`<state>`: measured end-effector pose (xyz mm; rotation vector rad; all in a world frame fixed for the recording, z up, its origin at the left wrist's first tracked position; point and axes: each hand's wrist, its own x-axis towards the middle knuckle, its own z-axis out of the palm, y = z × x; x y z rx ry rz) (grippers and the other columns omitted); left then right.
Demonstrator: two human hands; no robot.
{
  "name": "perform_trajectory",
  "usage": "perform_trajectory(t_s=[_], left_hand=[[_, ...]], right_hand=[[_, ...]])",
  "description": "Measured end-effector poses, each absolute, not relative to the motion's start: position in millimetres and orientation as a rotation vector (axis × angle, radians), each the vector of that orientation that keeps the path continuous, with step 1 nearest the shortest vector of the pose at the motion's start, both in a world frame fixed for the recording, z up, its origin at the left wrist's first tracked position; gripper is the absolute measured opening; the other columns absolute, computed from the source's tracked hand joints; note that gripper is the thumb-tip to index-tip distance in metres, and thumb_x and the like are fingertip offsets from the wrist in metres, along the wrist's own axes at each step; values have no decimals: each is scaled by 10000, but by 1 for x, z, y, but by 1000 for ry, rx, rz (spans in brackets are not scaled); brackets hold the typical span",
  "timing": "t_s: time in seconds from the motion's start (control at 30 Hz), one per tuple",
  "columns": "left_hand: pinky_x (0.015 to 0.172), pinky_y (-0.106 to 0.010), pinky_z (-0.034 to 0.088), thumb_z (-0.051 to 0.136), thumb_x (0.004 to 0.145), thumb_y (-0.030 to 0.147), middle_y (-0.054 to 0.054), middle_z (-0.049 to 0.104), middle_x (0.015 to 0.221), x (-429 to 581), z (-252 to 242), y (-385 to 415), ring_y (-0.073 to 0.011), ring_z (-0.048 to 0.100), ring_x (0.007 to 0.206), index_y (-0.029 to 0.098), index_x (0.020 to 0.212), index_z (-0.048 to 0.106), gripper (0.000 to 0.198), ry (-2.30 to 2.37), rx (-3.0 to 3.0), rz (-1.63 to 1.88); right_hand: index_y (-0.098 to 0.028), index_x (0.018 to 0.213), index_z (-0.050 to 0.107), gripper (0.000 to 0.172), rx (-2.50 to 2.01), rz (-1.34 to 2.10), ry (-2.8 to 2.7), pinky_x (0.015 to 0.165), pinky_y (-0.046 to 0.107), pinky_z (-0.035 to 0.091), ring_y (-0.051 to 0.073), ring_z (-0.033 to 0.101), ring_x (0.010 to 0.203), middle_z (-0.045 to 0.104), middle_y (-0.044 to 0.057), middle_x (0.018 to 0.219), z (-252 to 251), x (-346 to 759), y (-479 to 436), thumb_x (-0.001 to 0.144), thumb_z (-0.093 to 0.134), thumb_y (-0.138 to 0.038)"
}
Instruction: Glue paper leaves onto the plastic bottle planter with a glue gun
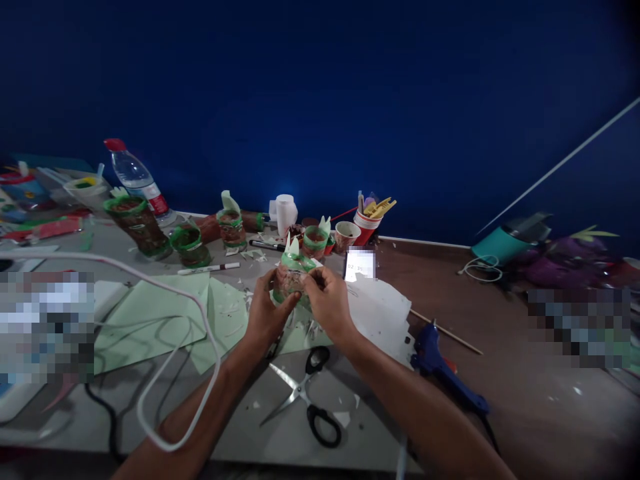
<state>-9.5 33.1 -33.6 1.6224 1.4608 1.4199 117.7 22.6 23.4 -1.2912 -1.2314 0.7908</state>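
Observation:
Above the middle of the table I hold a small brown cup (290, 277) with a green rim and pale pointed paper pieces standing up from it. My left hand (267, 307) grips its left side, the thumb across the lower front. Against its right side, my right hand (331, 303) is closed with the fingertips pinched at the wall; whether a small piece is between them I cannot make out. Below my hands, black-handled scissors (300, 390) lie with spread blades. Pale green paper (160, 320) and small scraps lie under and left of the cup.
Similar brown-green containers (233, 230) stand behind, near a white bottle (286, 215) and red cups (367, 227) holding sticks. A blue glue gun (443, 370) and a wooden stick (447, 332) lie right. A white cable (200, 307) loops at left, and a water bottle (137, 177) leans behind.

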Motion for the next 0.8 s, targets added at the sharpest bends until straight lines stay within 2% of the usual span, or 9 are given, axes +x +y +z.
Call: perform_trajectory(t_s=[0.33,0.57,0.73,0.8], left_hand=[[970,-439,436,708,714,321,-114,595,1179,-9,-31,31,-268,572,1083,178,1227,519,565,1483,1682,1419],[930,-442,460,708,703,300,-108,598,1101,-10,-29,30,-277,582,1035,174,1235,504,584,1564,1804,1425],[988,-506,417,727,727,335,-189,500,1317,-12,-32,28,-332,508,1205,172,1423,288,839,1553,1951,1484],[1007,-531,394,714,756,338,-206,468,1357,-13,-34,28,-338,481,1239,178,1454,212,875,1523,2078,1501]], right_hand=[[-202,651,539,153,-1317,767,-1240,557,245,384,132,483,571,541,-41,602,24,118,23,745,576,-317],[-204,631,521,156,-1330,768,-1257,552,248,361,130,465,568,505,-52,583,22,118,23,741,569,-303],[-207,616,495,181,-1323,773,-1262,534,243,338,124,438,562,473,-57,572,24,119,22,743,573,-310],[-208,606,486,229,-1309,781,-1269,528,241,333,121,429,555,463,-60,566,24,120,22,757,589,-346]])
